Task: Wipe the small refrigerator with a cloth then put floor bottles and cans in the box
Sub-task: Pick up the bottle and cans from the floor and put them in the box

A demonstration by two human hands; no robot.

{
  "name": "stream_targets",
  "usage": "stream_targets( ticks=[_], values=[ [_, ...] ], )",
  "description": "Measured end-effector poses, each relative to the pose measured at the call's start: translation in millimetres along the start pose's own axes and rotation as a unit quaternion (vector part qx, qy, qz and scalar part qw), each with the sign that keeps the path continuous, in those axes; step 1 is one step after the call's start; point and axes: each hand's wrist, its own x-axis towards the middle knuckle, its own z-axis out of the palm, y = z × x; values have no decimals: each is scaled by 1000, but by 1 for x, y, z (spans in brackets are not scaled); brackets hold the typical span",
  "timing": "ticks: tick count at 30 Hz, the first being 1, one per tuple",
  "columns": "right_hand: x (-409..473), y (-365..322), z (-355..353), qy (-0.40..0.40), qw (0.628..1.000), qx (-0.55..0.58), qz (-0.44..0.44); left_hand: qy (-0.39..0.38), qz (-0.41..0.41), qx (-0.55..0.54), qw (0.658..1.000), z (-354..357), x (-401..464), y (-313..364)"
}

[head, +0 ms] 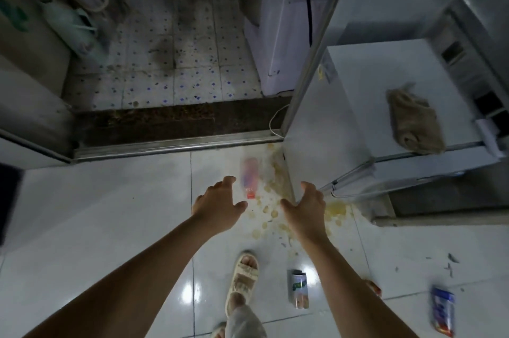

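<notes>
A brownish cloth (pixel 414 122) lies crumpled on top of the small white refrigerator (pixel 358 106) at the right. On the white floor tiles a clear bottle with a red cap (pixel 250 178) lies between my two hands. My left hand (pixel 220 201) is open, just left of the bottle and not touching it. My right hand (pixel 308 206) is open too, by the refrigerator's lower corner. A green-labelled bottle (pixel 298 289) lies near my right forearm. A blue and red can (pixel 443 310) lies at the lower right. No box is in view.
Yellowish spill stains (pixel 271 216) spread over the tiles beside the refrigerator. A metal door threshold (pixel 165 146) crosses ahead, with a dirty dotted floor (pixel 165 70) and a washing machine (pixel 286 23) beyond. My sandalled foot (pixel 243 280) stands below the hands.
</notes>
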Motion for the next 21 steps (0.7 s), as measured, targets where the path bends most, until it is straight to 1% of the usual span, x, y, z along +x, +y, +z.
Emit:
stream_targets(
  ticks=[6, 11, 17, 21],
  values=[
    [82, 20, 55, -8, 1000, 2, 28, -56, -22, -1, 998, 30, 104, -22],
    [140, 49, 120, -12, 998, 12, 63, -75, -23, 17, 997, 71, 188, -53],
    [198, 95, 212, -3, 995, 0, 102, -92, -36, -4, 995, 141, 294, -98],
    [238, 127, 267, 24, 992, 14, 124, -105, -55, -14, 993, 194, 361, -121]
  ],
)
